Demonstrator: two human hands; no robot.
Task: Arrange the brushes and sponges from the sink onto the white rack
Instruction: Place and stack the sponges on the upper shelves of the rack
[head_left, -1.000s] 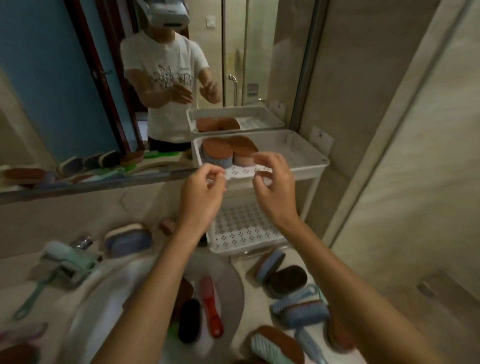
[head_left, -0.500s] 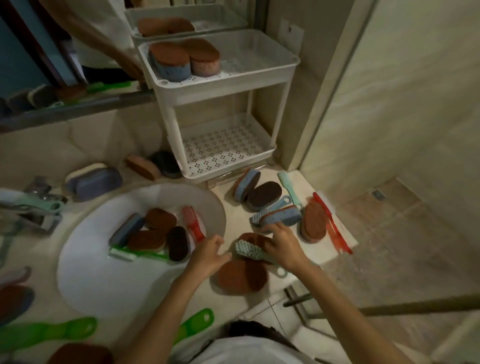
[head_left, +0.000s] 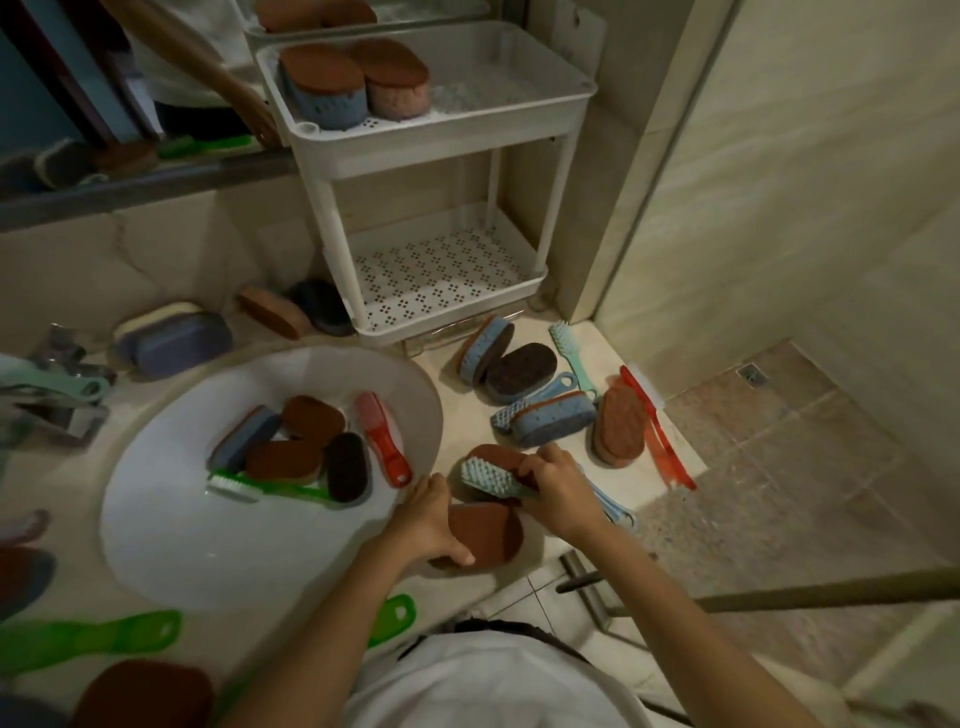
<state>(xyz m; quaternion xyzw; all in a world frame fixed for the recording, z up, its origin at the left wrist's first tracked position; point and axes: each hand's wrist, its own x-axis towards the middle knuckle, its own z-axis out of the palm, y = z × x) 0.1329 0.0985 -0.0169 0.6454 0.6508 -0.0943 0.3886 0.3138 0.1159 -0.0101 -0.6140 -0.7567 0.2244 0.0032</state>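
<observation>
Now a sponge (head_left: 491, 538), judged soft and light, is gripped edgewise by the left hand (head_left: 428, 519); at twelve o'clock a stiff brush (head_left: 488, 475) is clasped by the right hand (head_left: 558, 491).

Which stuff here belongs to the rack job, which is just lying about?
Job: white rack, sink, red brush, green brush and sponges in it; brown sponge gripped by left hand; mint brush gripped by right hand.
Lying about: tap, mirror, floor drain.

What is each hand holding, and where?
Left hand grips the brown sponge by its left edge; right hand holds the pale green brush by its handle.
</observation>
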